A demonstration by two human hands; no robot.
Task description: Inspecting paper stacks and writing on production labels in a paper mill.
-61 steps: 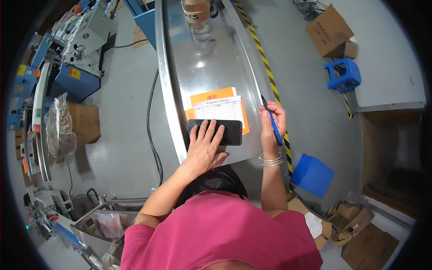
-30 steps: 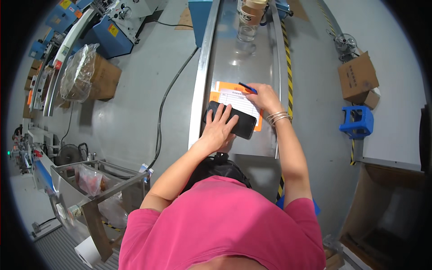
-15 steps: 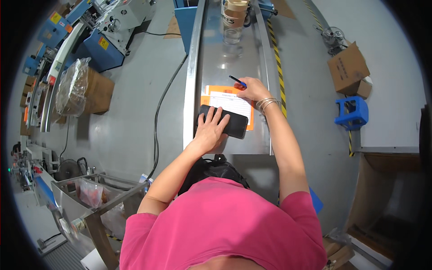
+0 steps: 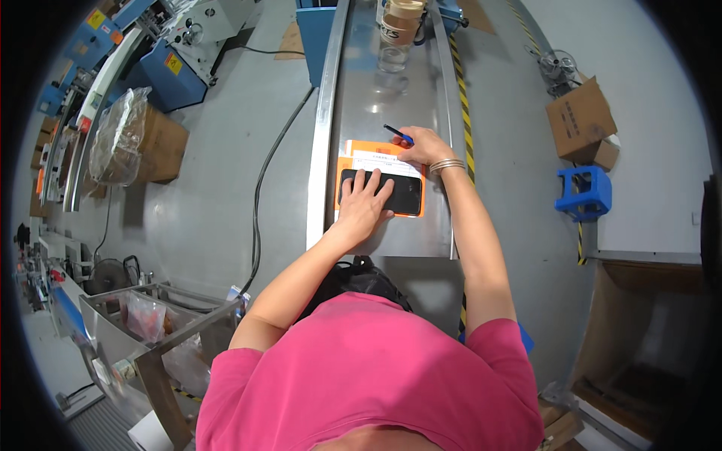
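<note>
My left hand (image 4: 362,207) lies flat, fingers spread, on a black phone-like slab (image 4: 402,197) that rests on a white sheet of paper (image 4: 385,162) over an orange board (image 4: 343,167). All of this sits on a long steel bench (image 4: 391,90). My right hand (image 4: 425,146) grips a blue pen (image 4: 396,134) with its tip at the paper's upper edge. Bangles ring my right wrist.
Rolls of brown tape and a clear cup (image 4: 398,26) stand at the bench's far end. A blue plastic stool (image 4: 585,193) and cardboard boxes (image 4: 583,120) sit to the right. A black cable (image 4: 263,180), a plastic-wrapped box (image 4: 135,143) and blue machines (image 4: 180,45) lie left. A metal cart (image 4: 158,323) is at lower left.
The view has shifted as my head moved. My right hand with the pen went from the bench's right edge to the top of the paper; my left hand stays on the black slab.
</note>
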